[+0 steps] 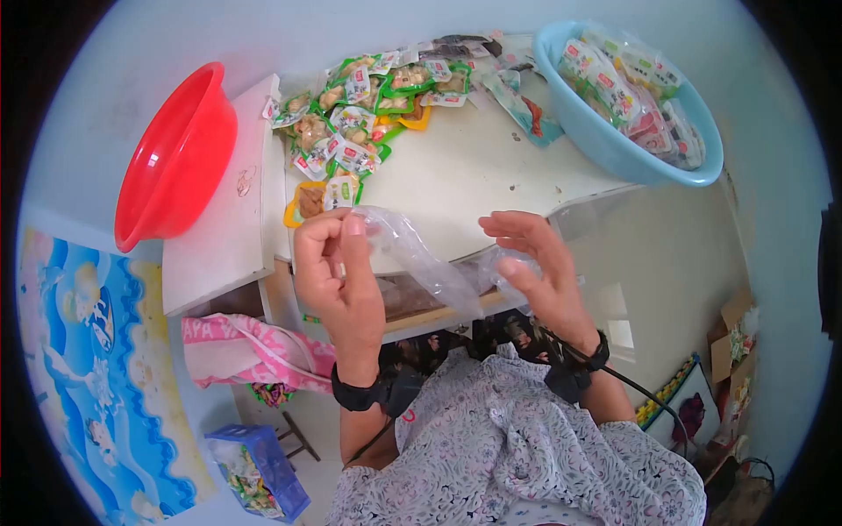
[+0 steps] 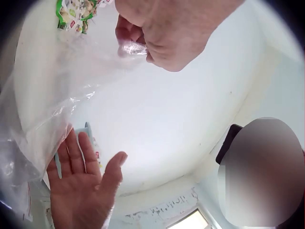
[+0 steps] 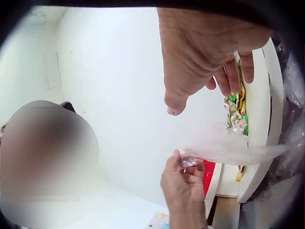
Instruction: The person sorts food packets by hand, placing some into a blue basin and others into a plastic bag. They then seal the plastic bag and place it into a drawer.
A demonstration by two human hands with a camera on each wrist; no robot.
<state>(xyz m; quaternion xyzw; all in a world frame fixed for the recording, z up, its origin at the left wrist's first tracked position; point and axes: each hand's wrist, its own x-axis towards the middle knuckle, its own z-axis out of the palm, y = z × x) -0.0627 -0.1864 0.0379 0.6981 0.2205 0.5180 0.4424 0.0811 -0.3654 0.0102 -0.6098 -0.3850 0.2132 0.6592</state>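
Note:
A clear plastic bag hangs in front of the person between the two hands. The left hand pinches one end of it between thumb and curled fingers; in the left wrist view a crumpled bit of the film shows at those fingertips. The right hand is held up beside the bag's other side, fingers extended and thumb apart. In the right wrist view the right hand has nothing between thumb and fingers, and the left hand grips the film below it. Whether the right hand touches the bag cannot be told.
Green and yellow snack packets lie on the white table. A light blue basin of packets stands at the back right, a red basin at the left. Below are pink cloth and a blue crate.

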